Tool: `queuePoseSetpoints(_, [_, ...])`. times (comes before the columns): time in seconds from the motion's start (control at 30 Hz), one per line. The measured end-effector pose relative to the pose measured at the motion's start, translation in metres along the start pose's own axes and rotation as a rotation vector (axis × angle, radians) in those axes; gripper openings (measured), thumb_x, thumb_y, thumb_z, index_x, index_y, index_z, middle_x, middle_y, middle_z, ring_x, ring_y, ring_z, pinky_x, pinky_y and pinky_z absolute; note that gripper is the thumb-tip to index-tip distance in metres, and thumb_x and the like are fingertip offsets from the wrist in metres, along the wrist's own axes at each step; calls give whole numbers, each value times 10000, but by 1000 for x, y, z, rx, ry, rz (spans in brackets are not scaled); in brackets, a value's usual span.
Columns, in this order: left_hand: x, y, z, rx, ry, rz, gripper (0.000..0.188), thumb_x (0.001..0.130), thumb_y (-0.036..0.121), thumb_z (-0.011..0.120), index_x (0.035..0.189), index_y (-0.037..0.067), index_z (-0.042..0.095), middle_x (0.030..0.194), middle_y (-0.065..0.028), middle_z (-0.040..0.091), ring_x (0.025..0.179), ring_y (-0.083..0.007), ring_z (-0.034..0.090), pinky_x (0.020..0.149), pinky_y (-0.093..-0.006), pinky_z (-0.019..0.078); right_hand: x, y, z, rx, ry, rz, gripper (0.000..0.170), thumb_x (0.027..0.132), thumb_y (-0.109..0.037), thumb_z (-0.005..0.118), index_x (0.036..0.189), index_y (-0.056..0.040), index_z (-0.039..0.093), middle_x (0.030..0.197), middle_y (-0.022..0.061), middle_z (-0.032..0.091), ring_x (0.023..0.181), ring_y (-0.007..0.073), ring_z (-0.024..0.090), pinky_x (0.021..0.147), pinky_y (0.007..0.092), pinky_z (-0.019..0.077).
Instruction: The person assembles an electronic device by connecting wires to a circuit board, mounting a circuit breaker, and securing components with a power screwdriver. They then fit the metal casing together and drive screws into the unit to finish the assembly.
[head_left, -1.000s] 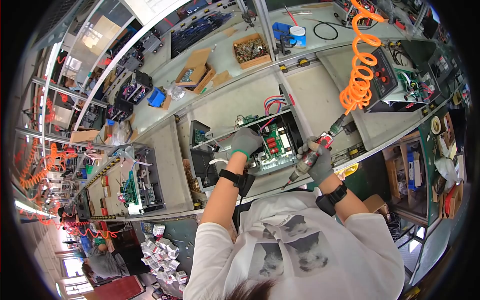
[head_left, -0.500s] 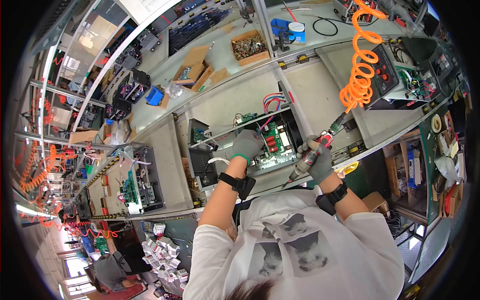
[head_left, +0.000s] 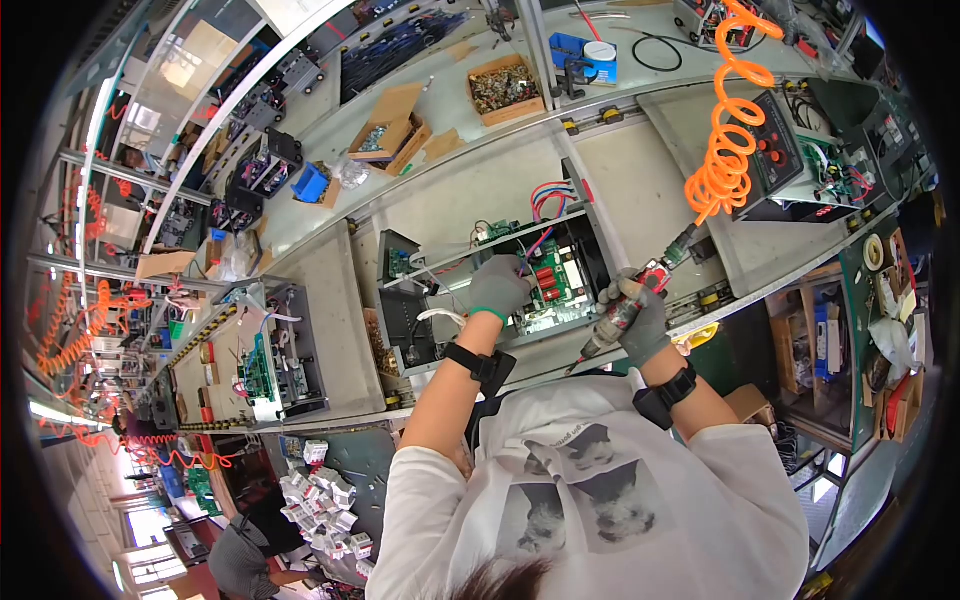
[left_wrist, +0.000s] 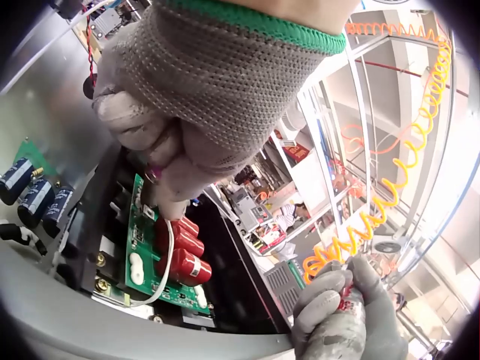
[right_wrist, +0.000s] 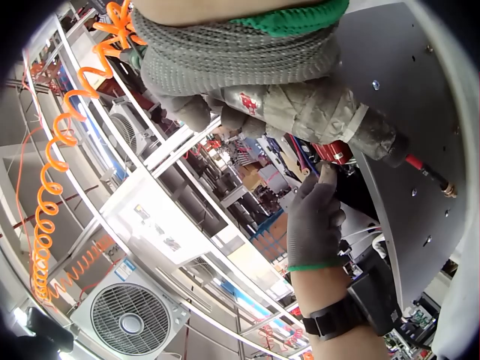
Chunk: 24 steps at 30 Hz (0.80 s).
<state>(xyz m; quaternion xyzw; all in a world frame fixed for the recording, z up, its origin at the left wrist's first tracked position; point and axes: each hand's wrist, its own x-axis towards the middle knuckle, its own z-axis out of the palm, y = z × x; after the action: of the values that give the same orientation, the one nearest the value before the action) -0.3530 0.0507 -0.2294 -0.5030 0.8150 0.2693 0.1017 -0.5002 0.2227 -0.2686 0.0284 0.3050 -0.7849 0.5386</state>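
My gloved left hand (head_left: 503,287) reaches into an open grey metal chassis (head_left: 408,325). Its thumb and fingers pinch a purple wire (left_wrist: 154,172) close over a green circuit board (left_wrist: 136,232). Red capacitors (left_wrist: 187,266) stand in a row on that board, with a white wire curving past them. My gloved right hand (head_left: 645,325) grips an air screwdriver (right_wrist: 300,112) wrapped in worn tape. The tool's bit (right_wrist: 431,175) points down and leftward in the head view, at the chassis's near side. An orange coiled hose (head_left: 720,165) runs up from its rear end.
Another opened unit (head_left: 290,350) sits to the left on the line, and one with a control panel (head_left: 775,145) to the right. Boxes of small hardware (head_left: 503,88) and a blue bin (head_left: 312,183) stand on the far bench. Another person (head_left: 240,560) is at lower left.
My left hand has shifted slightly within the chassis, still at the board. The right hand and screwdriver have hardly moved. The person at lower left has moved right and bends over.
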Motion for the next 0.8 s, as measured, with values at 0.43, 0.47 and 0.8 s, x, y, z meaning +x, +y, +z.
queuePoseSetpoints(0.43, [-14,14,8,160,70,25,329,748,329,633,963,83,598,913,-132,661,887,-328,636,750,-425,496,-1,0,-1,3,-3,1,205,748,-80,621,926,-46,527,689,96,562,636,262,606,560,389,510])
queuePoseSetpoints(0.47, [-14,13,7,161,71,27,329,748,329,633,963,83,598,913,-132,661,887,-328,636,750,-425,496,-1,0,-1,0,6,3,205,747,-80,623,925,-45,527,689,96,562,637,263,606,558,390,509])
queuePoseSetpoints(0.8, [-12,0,28,134,203,106,430,736,328,672,1098,112,588,958,-162,655,904,-366,621,756,-465,493,2,3,-8,-23,-5,48,113,733,-43,619,827,-34,556,686,102,608,605,218,614,556,340,511])
